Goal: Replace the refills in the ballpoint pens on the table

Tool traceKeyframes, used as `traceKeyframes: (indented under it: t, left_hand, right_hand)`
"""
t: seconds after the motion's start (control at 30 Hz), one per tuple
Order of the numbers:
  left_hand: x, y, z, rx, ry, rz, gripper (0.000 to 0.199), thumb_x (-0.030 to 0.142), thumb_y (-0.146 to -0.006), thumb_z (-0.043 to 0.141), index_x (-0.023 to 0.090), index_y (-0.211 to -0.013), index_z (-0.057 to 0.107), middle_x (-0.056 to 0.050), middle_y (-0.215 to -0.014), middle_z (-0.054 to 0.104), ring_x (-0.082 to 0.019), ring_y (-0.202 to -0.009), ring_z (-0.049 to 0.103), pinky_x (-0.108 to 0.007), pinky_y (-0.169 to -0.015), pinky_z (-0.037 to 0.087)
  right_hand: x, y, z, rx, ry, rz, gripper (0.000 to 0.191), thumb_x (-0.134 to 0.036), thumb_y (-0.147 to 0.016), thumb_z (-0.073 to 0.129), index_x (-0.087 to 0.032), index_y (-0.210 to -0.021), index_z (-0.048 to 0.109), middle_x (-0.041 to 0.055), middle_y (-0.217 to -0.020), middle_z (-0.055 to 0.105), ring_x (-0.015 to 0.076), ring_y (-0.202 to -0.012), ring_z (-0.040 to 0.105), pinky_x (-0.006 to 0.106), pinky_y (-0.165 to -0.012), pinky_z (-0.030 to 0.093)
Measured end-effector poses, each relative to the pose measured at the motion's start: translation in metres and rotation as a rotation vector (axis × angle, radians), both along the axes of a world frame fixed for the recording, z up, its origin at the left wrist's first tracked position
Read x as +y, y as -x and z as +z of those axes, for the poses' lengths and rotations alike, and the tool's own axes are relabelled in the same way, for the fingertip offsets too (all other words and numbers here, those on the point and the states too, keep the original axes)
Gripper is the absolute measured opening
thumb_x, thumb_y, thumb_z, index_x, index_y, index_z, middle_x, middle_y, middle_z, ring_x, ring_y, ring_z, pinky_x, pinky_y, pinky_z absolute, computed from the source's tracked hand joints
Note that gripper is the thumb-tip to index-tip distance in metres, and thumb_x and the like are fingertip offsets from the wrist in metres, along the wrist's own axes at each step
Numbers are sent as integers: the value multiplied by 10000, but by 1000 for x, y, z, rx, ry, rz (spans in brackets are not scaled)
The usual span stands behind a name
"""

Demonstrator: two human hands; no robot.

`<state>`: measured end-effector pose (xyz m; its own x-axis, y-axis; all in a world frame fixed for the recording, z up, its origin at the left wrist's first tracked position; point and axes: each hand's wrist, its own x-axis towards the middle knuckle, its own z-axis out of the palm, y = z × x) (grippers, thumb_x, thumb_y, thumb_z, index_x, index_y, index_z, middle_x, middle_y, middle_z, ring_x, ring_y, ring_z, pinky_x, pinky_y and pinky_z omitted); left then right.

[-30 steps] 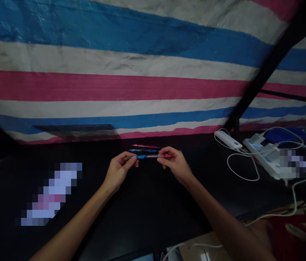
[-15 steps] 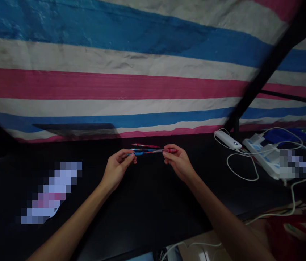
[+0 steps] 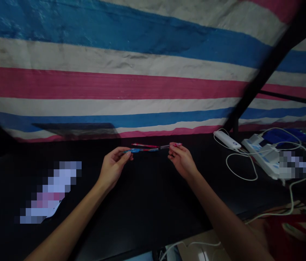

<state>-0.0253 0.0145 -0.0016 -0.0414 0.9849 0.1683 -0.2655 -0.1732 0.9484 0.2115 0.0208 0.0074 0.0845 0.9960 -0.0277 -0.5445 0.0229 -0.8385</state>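
My left hand [image 3: 114,165] pinches a blue pen [image 3: 135,150] between thumb and fingers. Its slim front part, with some red showing, points right. My right hand [image 3: 183,161] is closed on a red-ended pen piece [image 3: 165,146] with a clear barrel, aimed left at the blue pen's tip. A small gap seems to separate the two, though they are too small to be sure. Behind them a red pen [image 3: 142,145] lies on the black table [image 3: 142,203]. Whether another pen lies behind the blue one I cannot tell.
To the right are a white power bank [image 3: 227,140], a white power strip [image 3: 261,159] with plugs, and looping white cables [image 3: 241,178]. A blurred-out flat item [image 3: 52,192] lies at left. A striped tarp [image 3: 114,86] hangs behind the table.
My right hand has moved a little right and up with the red-ended piece, and my left hand slightly left. The two pieces, in line and joined or touching before, now look apart.
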Motion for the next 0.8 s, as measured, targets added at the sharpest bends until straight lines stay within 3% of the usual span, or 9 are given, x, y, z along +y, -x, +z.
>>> traceKeyframes:
  t: [0.53, 0.8]
  left_hand:
    - [0, -2, 0, 33, -3, -5, 219, 226, -679, 748, 156, -870, 667, 2, -741, 662, -85, -683, 602, -198, -688, 444]
    - [-6, -9, 1, 43, 25, -55, 217, 229, -676, 749, 147, -855, 657, -10, -745, 660, -110, -693, 610, -236, -712, 459]
  right_hand:
    - [-4, 4, 1, -15, 11, 30, 263, -240, -600, 780, -166, -819, 654, -13, -677, 541, 89, -590, 487, 218, -514, 396]
    - [-12, 17, -4, -228, -152, 79, 244, -251, -632, 766, -176, -840, 662, -2, -692, 578, 109, -618, 534, 218, -498, 424]
